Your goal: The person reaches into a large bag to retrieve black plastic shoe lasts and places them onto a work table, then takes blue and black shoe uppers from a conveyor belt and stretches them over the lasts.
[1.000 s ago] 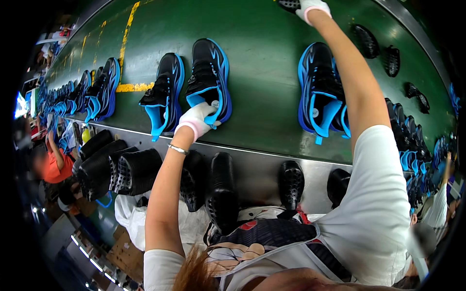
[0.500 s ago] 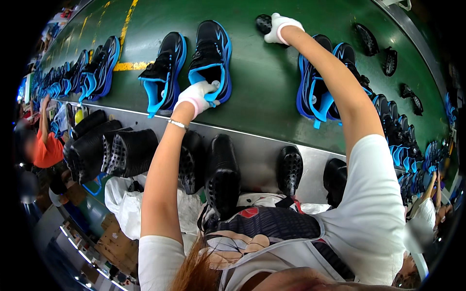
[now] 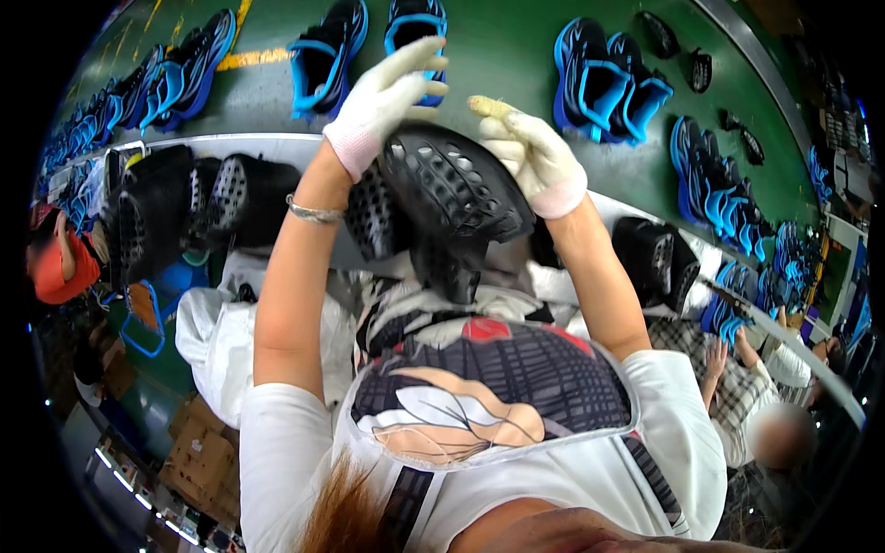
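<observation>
At the green table (image 3: 502, 46), left hand (image 3: 380, 103), fingers (image 3: 413, 57) outstretched, right hand (image 3: 542, 158) half-curled beside a black perforated form (image 3: 452, 184), grip unclear

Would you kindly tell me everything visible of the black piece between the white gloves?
The black piece looks like moulded plastic or rubber, slightly glossy, with rows of rounded openings or dimples and a smooth, curved upper edge. It slants from upper left to lower right, on the near side of the green table, partly hiding another black form. The left grip, open, is by its upper-left end, the right grip by its upper-right edge; contact is hard to tell.
</observation>
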Action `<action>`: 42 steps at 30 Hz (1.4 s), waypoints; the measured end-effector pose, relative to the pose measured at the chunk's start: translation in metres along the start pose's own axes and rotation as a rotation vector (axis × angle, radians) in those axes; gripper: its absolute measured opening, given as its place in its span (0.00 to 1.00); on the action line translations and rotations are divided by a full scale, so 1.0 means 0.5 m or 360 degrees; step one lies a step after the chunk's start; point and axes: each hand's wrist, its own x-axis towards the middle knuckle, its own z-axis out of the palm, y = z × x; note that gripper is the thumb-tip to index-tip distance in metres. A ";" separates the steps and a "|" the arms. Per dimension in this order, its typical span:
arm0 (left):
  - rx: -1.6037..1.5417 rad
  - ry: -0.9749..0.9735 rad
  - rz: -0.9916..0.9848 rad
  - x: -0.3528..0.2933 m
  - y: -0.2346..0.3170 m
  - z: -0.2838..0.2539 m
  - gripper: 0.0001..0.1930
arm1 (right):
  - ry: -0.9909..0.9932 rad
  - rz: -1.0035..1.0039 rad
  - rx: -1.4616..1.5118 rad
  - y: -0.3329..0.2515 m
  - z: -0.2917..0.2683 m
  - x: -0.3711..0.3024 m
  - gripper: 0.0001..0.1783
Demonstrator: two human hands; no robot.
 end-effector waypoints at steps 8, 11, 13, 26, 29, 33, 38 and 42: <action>0.0481 0.0232 0.0402 -0.202 -0.111 0.097 0.17 | 0.0718 -0.0711 -0.0747 0.217 0.051 -0.076 0.11; 0.0582 0.0154 0.0566 -0.247 -0.093 0.086 0.15 | 0.0764 -0.0515 -0.1633 0.240 0.073 -0.134 0.15; 0.0655 0.0047 0.0656 -0.276 -0.081 0.071 0.15 | 0.0676 -0.0312 -0.2071 0.249 0.080 -0.168 0.17; 0.1096 -0.0634 0.0686 -0.412 -0.057 0.052 0.31 | 0.0758 -0.0095 -0.1858 0.262 0.121 -0.253 0.22; 0.1094 -0.0528 0.0849 -0.395 -0.055 0.055 0.24 | 0.0801 -0.0212 -0.1804 0.284 0.128 -0.244 0.22; 0.0735 -0.0158 0.0177 -0.395 -0.042 0.056 0.10 | 0.0835 -0.0345 -0.2053 0.284 0.151 -0.234 0.21; 0.0724 -0.0042 0.0175 -0.356 -0.007 0.062 0.12 | 0.0670 -0.0870 -0.2169 0.288 0.185 -0.256 0.26; 0.0420 -0.0175 0.0351 -0.344 0.017 0.086 0.13 | 0.0930 -0.0506 -0.1691 0.315 0.230 -0.253 0.26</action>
